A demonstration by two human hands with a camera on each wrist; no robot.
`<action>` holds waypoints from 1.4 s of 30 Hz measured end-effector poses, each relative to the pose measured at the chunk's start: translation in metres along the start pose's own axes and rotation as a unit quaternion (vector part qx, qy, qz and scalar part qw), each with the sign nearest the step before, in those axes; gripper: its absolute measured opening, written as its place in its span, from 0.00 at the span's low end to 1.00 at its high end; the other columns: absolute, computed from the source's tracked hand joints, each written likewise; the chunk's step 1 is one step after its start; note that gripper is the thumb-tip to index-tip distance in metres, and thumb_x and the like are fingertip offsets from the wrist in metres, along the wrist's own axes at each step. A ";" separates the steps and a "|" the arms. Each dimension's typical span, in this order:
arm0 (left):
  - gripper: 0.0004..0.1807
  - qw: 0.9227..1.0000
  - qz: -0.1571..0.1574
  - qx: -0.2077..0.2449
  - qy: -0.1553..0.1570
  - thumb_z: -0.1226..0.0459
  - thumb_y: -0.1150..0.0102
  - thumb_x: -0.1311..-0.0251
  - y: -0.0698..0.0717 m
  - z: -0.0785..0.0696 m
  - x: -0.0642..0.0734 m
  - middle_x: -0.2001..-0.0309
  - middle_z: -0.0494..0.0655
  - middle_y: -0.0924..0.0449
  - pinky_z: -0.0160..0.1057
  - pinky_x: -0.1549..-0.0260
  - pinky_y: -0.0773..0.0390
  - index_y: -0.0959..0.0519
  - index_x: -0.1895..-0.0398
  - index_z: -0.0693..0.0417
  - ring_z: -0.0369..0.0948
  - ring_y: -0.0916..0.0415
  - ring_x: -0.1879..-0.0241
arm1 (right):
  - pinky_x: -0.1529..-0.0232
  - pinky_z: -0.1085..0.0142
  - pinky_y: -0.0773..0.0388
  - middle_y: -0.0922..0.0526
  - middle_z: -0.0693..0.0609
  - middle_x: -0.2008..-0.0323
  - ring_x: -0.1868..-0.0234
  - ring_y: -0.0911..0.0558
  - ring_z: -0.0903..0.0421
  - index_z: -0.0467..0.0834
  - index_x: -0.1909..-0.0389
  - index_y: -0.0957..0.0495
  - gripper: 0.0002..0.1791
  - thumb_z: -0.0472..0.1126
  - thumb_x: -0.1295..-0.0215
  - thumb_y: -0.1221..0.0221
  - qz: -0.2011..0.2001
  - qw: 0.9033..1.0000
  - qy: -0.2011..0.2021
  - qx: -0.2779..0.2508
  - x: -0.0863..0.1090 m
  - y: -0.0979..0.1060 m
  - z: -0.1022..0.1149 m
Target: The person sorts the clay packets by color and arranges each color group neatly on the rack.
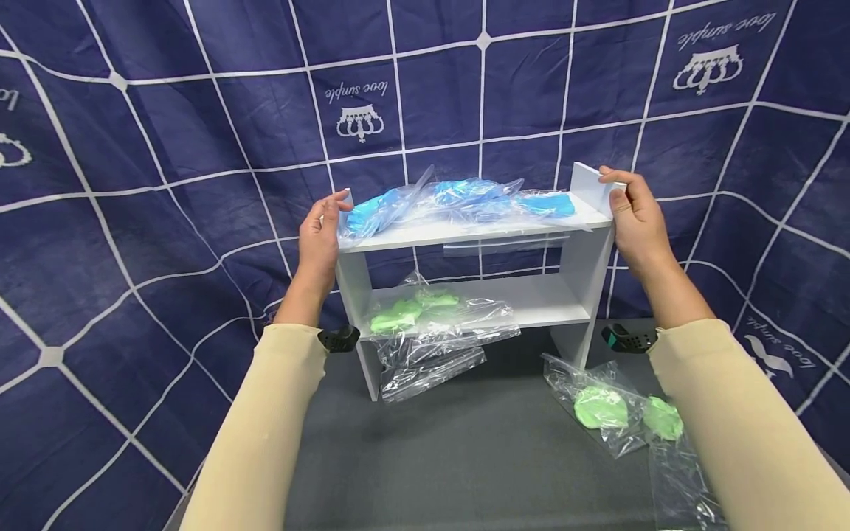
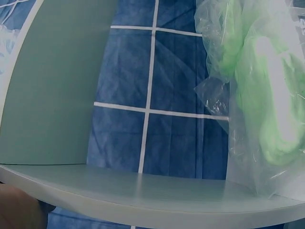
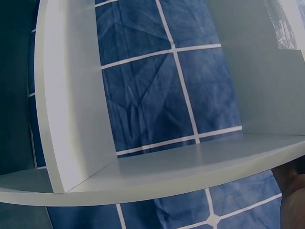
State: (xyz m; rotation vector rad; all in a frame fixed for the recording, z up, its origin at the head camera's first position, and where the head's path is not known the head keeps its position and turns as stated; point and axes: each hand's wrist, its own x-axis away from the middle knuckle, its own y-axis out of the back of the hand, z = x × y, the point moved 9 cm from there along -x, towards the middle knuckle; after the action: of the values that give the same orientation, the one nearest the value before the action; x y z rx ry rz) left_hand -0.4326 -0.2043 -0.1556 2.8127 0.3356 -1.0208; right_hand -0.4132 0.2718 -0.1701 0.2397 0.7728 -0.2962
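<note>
A small white shelf unit (image 1: 544,304) stands upright in front of me, a hand at each side. My left hand (image 1: 321,234) grips the top of its left side panel, fingers bent over the edge. On the other side my right hand (image 1: 639,221) holds the raised right panel, thumb in front and fingertips over the top. Blue things in clear plastic bags (image 1: 465,193) lie along the top board. On the middle board, a clear bag with light green contents (image 1: 398,317) sits at the left, its plastic hanging over the front edge.
Two more clear bags with light green pieces (image 1: 600,408) lie on the dark grey surface (image 1: 451,457) by the right foot of the unit. Behind and around hangs a navy curtain (image 1: 219,147) with white grid lines.
</note>
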 end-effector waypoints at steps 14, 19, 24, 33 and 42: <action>0.20 0.999 -0.002 0.042 -0.033 0.53 0.68 0.23 0.006 0.005 0.002 0.31 0.50 0.27 0.40 0.26 0.49 0.24 0.69 0.35 0.40 0.42 0.25 | 0.30 0.73 0.43 0.34 0.48 0.25 0.24 0.38 0.58 0.44 0.39 0.29 0.19 0.46 0.23 0.56 0.022 1.000 0.009 -0.015 0.001 -0.009 0.004; 0.19 0.994 -0.010 0.094 -0.062 0.58 0.67 0.25 0.005 0.008 0.003 0.33 0.59 0.28 0.36 0.29 0.45 0.24 0.69 0.39 0.44 0.40 0.26 | 0.32 0.73 0.42 0.35 0.51 0.25 0.27 0.36 0.62 0.47 0.34 0.31 0.21 0.46 0.22 0.57 0.031 0.999 -0.002 0.012 0.004 -0.009 0.001; 0.17 0.991 -0.010 0.119 -0.066 0.62 0.68 0.27 0.001 0.010 0.004 0.34 0.68 0.31 0.33 0.31 0.44 0.26 0.69 0.49 0.49 0.41 0.26 | 0.45 0.75 0.36 0.35 0.46 0.28 0.39 0.32 0.61 0.58 0.26 0.40 0.25 0.46 0.20 0.60 0.055 0.997 -0.043 0.040 0.015 -0.007 -0.008; 0.17 0.992 -0.020 0.106 -0.066 0.59 0.65 0.27 0.000 0.006 0.002 0.36 0.63 0.27 0.35 0.30 0.45 0.28 0.73 0.44 0.45 0.38 0.27 | 0.60 0.80 0.24 0.40 0.38 0.25 0.43 0.28 0.70 0.63 0.21 0.55 0.31 0.47 0.20 0.60 0.127 0.987 -0.064 0.076 0.048 -0.001 -0.021; 0.14 0.991 -0.025 0.106 -0.078 0.59 0.62 0.30 0.000 0.002 0.003 0.37 0.62 0.25 0.34 0.32 0.44 0.28 0.73 0.43 0.45 0.37 0.28 | 0.60 0.83 0.23 0.40 0.25 0.29 0.51 0.27 0.85 0.45 0.21 0.49 0.34 0.37 0.24 0.51 0.161 0.983 -0.016 0.085 0.097 0.007 -0.038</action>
State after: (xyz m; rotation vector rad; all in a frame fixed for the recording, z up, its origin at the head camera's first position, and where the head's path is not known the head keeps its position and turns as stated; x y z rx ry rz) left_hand -0.4318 -0.2040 -0.1589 2.8949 0.2977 -1.3546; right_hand -0.3697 0.2736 -0.2646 0.5143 0.6657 -0.0600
